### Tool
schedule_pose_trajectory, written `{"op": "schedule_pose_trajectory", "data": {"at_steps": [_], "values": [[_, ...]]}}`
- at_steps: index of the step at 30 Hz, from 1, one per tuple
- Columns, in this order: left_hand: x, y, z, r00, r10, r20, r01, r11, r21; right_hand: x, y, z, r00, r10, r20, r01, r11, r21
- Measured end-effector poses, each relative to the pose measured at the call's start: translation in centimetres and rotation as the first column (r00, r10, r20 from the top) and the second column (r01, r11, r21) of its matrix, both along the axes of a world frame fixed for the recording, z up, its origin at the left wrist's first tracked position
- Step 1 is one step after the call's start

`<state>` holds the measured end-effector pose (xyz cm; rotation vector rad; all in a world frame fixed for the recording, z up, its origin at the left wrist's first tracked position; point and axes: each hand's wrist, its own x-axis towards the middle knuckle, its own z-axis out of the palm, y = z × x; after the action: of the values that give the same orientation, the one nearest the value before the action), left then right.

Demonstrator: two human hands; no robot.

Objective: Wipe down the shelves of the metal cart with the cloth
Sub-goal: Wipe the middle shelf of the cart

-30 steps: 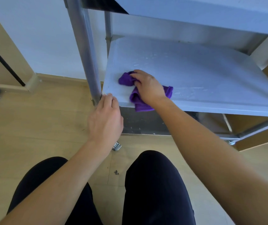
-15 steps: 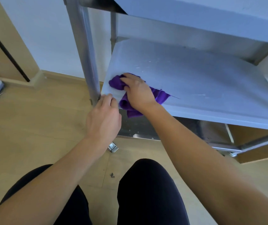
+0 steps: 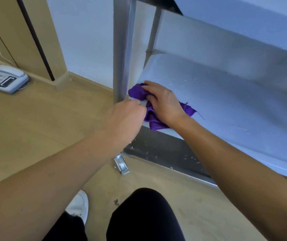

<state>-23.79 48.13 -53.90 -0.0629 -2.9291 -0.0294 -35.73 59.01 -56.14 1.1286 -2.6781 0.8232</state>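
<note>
Right now the right hand (image 3: 163, 103) lies palm-down on the purple cloth (image 3: 149, 115), fingers curled and pressed into the bunched fabric, pinning it to the lower shelf (image 3: 234, 105) at its near left corner. Just to the left of that grip stands the upright leg (image 3: 121, 49) of the metal cart, and a fold of the cloth hangs over the shelf's front edge below the wrist. The left hand (image 3: 125, 119) sits beside the cloth at the same corner, fingers bent toward the edge as if steadying the cart; whether it grips the edge or only touches it, I cannot tell. To wipe this corner well, I judge the palm should keep flat pressure and push the cloth tight against the leg, then draw back to the right in overlapping strokes. Pale specks show on the shelf beyond the fingers, so that stretch likely needs passes too.
</note>
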Motion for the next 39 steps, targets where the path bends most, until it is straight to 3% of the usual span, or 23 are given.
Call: {"op": "schedule_pose_trajectory", "data": {"at_steps": [3, 5, 11, 17, 21, 25, 26, 29, 39], "values": [[-0.6, 0.3, 0.5, 0.999, 0.0, 0.042, 0.001, 1.0, -0.008, -1.6, -0.9, -0.3, 0.999, 0.031, -0.03, -0.031, 0.999, 0.008], [-0.8, 0.5, 0.0, 0.999, -0.033, -0.006, 0.033, 0.999, -0.025, -4.3, -1.9, -0.7, 0.999, 0.014, -0.029, -0.013, 1.0, 0.013], [-1.8, 1.5, 0.5, 0.999, 0.04, 0.034, -0.041, 0.999, 0.03, -12.6, -4.3, 0.0, 0.963, -0.265, 0.052, 0.26, 0.962, 0.086], [-3.4, 1.5, 0.8, 0.997, 0.046, 0.057, -0.051, 0.995, 0.088, -6.8, -0.2, 0.3, 0.998, 0.053, 0.035, -0.055, 0.997, 0.049], [-3.7, 1.2, 0.3, 1.0, 0.018, -0.01, -0.017, 0.995, 0.096, -7.1, -0.1, 0.2, 0.997, 0.077, -0.008, -0.077, 0.996, 0.041], [-3.5, 1.5, 0.9, 0.993, -0.049, -0.106, 0.049, 0.999, 0.001, -12.9, -3.2, 0.3, 0.989, -0.141, 0.031, 0.139, 0.989, 0.057], [-3.7, 1.9, 0.7, 0.996, -0.056, -0.065, 0.055, 0.998, -0.009, -14.5, -3.9, 0.4, 0.973, -0.224, 0.053, 0.221, 0.974, 0.057], [-3.7, 2.3, -0.1, 0.999, -0.009, -0.035, 0.013, 0.994, 0.11, -16.8, -5.0, 0.3, 0.936, -0.341, 0.084, 0.336, 0.94, 0.062], [-5.9, 1.8, 0.5, 0.999, 0.044, 0.011, -0.045, 0.987, 0.156, -10.1, 0.0, 0.6, 0.998, -0.054, 0.02, 0.052, 0.994, 0.092]]}}
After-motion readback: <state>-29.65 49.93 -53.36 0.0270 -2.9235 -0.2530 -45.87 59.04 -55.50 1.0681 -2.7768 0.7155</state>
